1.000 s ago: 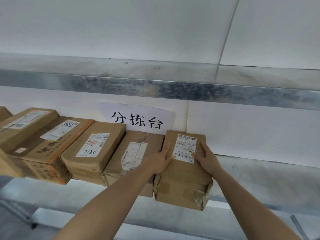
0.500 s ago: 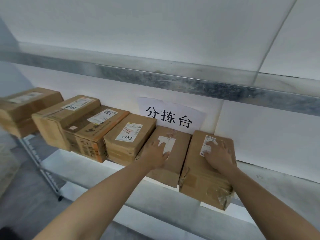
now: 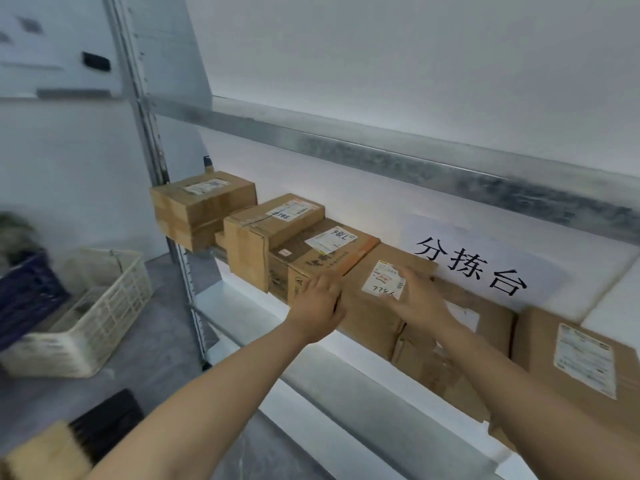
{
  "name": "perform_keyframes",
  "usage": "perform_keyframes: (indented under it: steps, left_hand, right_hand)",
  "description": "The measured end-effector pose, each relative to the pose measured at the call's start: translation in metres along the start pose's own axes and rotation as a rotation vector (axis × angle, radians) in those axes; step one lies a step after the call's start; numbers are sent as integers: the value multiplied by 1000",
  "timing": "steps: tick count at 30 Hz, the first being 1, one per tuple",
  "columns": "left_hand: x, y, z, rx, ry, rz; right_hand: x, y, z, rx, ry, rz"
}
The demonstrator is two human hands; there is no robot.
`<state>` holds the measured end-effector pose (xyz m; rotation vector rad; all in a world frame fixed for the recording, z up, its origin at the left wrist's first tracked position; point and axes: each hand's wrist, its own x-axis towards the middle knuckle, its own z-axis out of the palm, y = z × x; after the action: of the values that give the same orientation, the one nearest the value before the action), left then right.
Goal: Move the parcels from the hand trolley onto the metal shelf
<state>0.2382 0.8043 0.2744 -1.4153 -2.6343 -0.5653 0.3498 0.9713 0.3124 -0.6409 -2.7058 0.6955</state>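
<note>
Both hands on the parcel point(image 3: 370, 320), twelve o'clock on the metal shelf point(image 3: 249, 306): right hand point(image 3: 415, 299) fingers flat on top, squaring it up, I reckon; left hand point(image 3: 318, 303) at its nine o'clock edge, curl unclear.

I see only the back of the left hand point(image 3: 317, 306), its fingertips lost at a seam between boxes, while the right hand point(image 3: 420, 299) covers a corner of the white label point(image 3: 382, 280) and its forearm hides much of the next parcel point(image 3: 491, 323). The last parcel point(image 3: 585, 358) runs off the right edge, and a cardboard box point(image 3: 41, 455) is cropped at the bottom-left corner. Label print is too small to read, and the basket point(image 3: 90, 306) and dark crate point(image 3: 24, 292) are blurred.
</note>
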Motion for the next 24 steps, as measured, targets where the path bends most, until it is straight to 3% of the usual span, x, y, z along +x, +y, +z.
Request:
perform_keyframes:
  steps: [5, 14, 24]
  left_hand:
    - [-39, -97, -31, -6, 54, -181]
    - [-158, -264, -64, 0, -72, -533]
    - [-296, -364, -71, -79, -141, -976]
  right_hand:
    - [23, -81, 60, 25, -72, -194]
    - [49, -214, 217, -42, -350, -337]
    - [41, -317, 370, -157, -665, -492]
